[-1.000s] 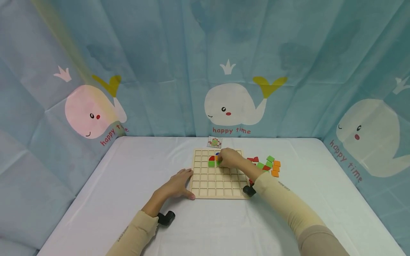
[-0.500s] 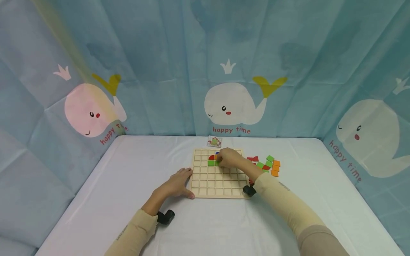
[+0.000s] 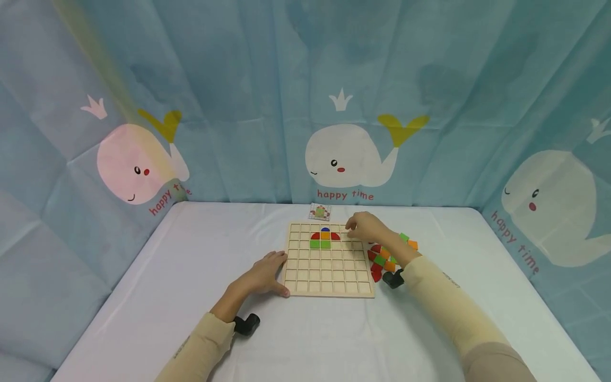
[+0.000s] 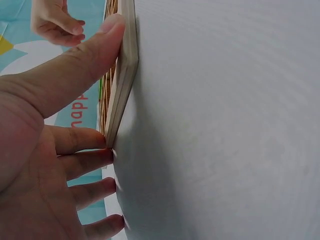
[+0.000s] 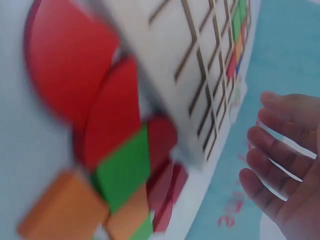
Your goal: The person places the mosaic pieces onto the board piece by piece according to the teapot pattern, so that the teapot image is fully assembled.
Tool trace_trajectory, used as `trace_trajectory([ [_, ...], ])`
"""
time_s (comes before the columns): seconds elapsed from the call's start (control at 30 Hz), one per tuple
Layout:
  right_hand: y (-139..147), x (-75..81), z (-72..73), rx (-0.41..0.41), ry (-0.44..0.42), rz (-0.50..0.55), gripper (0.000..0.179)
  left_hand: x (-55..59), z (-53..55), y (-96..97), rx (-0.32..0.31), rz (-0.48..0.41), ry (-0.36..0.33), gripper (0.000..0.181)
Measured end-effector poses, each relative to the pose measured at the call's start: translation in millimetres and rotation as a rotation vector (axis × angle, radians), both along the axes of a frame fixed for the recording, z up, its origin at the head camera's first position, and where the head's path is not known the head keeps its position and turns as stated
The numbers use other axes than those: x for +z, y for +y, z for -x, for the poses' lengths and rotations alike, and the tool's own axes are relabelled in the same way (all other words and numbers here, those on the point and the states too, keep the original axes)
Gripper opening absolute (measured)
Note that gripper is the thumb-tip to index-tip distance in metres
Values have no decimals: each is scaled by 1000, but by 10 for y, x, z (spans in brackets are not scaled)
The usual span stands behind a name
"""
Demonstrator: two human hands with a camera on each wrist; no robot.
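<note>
A wooden grid board (image 3: 326,275) lies on the white table. In its upper cells sit a blue rounded tile (image 3: 325,229), an orange square tile (image 3: 325,236) with a red quarter-round tile (image 3: 315,236) on either side, and two green square tiles (image 3: 315,244) below. My left hand (image 3: 264,273) rests at the board's near left corner; the left wrist view shows its thumb (image 4: 102,45) against the edge and the fingers spread straight. Over the board's upper right part hovers my right hand (image 3: 368,227), fingers loosely bent, holding nothing in the right wrist view.
Loose red, green and orange tiles (image 3: 379,260) lie in a heap along the board's right edge, partly under my right forearm. A small patterned card (image 3: 320,212) lies behind the board. Whale-print curtains (image 3: 238,159) enclose the table's back and sides.
My right hand has lifted from the placed tiles and moved right, uncovering the second green tile and the right-hand red tile. The left hand stays in place.
</note>
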State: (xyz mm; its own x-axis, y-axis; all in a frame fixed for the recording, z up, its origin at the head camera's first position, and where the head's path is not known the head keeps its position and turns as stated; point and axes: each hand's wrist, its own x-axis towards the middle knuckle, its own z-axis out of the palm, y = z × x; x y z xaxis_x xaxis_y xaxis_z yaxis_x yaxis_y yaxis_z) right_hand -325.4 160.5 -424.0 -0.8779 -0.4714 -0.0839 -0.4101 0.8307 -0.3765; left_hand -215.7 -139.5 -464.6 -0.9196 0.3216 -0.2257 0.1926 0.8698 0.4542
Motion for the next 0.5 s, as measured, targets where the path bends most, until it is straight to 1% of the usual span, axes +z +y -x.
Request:
trace_trajectory([
  [0.13,203,26,35,-41,3,12,26,-19,15,-5,7,5,-6,104],
  [0.27,389,46,69,-95,12,18,28,-14,24,-17,4,7,3,103],
  [0.4,557,41,73,-176,-30,0,31,-3,14,-23,3,-1,8,102],
  [0.5,683,-9,51,-238,-68,-38,32,-17,-13,-17,1,-16,3,102],
])
